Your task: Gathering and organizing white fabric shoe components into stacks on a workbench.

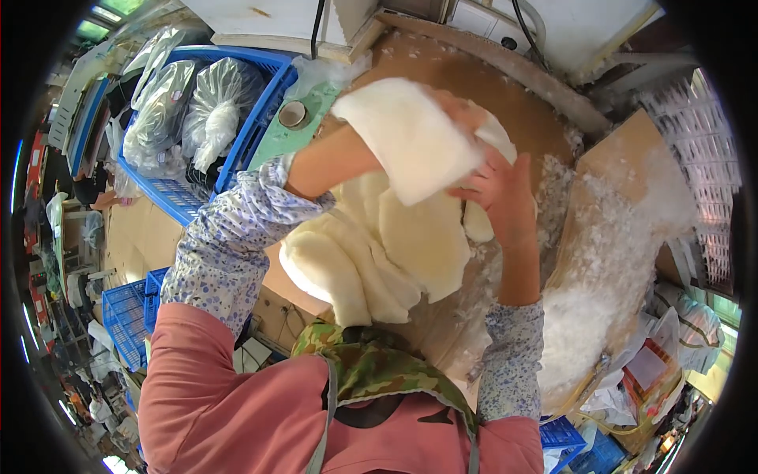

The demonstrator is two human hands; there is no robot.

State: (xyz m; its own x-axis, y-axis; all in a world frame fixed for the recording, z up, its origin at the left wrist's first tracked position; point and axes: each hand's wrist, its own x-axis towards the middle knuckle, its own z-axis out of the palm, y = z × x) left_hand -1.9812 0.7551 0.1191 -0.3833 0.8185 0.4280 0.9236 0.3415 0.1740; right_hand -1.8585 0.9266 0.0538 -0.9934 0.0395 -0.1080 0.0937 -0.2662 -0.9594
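A thick white piece of fleecy fabric [414, 142] is held up above the table, covering my left wrist and part of that hand. My left hand [460, 110], smeared by motion, shows past the piece's upper right edge with its fingers bent by the material. My right hand [505, 193] is at the piece's right edge, fingers apart and thumb raised. Another pale fleecy edge [496, 136] shows behind the hands. Below them lies a loose pile of cream fleecy pieces [367, 253], overlapping, some with rounded ends.
A blue crate [245, 154] with clear plastic bags [217, 110] stands at the left. Beside it a small round container [293, 115] sits on a green sheet [272, 142]. White fluff [588, 332] covers cardboard [624, 174] at the right. A wooden edge [505, 75] bounds the brown tabletop [418, 51].
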